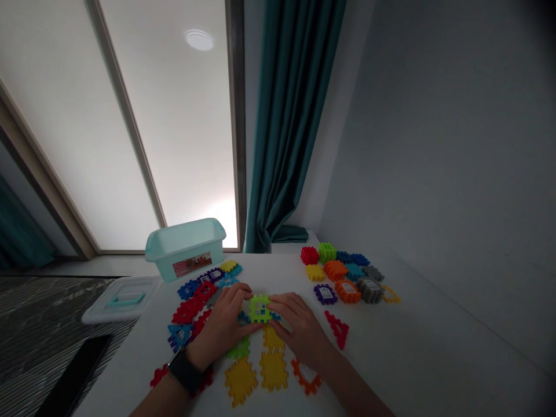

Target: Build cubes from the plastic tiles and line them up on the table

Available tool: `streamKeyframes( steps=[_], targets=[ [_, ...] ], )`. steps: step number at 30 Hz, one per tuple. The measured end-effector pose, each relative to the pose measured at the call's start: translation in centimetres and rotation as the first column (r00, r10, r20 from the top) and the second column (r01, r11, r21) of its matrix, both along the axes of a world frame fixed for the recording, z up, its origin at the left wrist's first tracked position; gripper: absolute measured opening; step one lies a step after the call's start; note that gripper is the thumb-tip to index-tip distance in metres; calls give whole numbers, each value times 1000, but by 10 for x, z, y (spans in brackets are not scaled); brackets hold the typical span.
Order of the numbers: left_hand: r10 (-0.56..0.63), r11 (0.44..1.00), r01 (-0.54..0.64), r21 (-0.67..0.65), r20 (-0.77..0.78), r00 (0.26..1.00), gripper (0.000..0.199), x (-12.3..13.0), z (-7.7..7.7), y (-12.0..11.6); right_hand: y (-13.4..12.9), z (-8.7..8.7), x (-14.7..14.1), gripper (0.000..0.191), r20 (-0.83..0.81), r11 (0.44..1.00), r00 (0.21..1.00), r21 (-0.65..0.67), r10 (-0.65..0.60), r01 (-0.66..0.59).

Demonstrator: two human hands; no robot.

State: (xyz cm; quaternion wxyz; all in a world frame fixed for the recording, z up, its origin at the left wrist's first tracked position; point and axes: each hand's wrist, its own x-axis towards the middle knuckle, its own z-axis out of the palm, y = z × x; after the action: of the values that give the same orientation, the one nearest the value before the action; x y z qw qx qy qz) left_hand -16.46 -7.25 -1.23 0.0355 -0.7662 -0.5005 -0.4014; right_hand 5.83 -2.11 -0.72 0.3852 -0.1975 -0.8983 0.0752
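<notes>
A lime-green interlocking tile (254, 313) with notched edges and a window-like cutout is held upright between both hands. The fingers and thumb of my left hand (223, 321) grip its left edge, and a black watch (186, 370) is on that wrist. On the opposite edge, my right hand (299, 327) pinches the same tile with its thumb and fingertips. Blue pieces (244, 316) show just behind it, partly hidden. Below the hands lie a yellow tile (273, 369), another yellow tile (241, 380), a green tile (238, 348) and an orange frame piece (306, 376).
Stacked coloured tiles (336, 270) stand at the back right, with a red triangle (337, 330) nearer. Red tiles (189, 311) and blue ones spread along the left side. A teal bin (186, 240) sits at the back left, beside its clear lid (121, 298).
</notes>
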Motion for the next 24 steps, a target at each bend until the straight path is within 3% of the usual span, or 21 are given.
streamKeyframes(
  steps=[12,16,19,24],
  targets=[
    [-64,984,95,-151,199,978,39,5,5,-1,-1,0,1,15,-56,996,998,84,-19,23],
    [-95,972,140,-191,226,970,19,7,12,-5,0,1,1,12,-168,995,985,-93,-35,19],
    [-103,965,162,-208,266,958,2,10,17,-7,0,6,0,10,-232,953,969,-302,-81,7],
    [-113,933,236,-271,402,909,17,13,25,-6,-1,16,-1,20,-238,827,960,-562,-146,-14]
  ],
)
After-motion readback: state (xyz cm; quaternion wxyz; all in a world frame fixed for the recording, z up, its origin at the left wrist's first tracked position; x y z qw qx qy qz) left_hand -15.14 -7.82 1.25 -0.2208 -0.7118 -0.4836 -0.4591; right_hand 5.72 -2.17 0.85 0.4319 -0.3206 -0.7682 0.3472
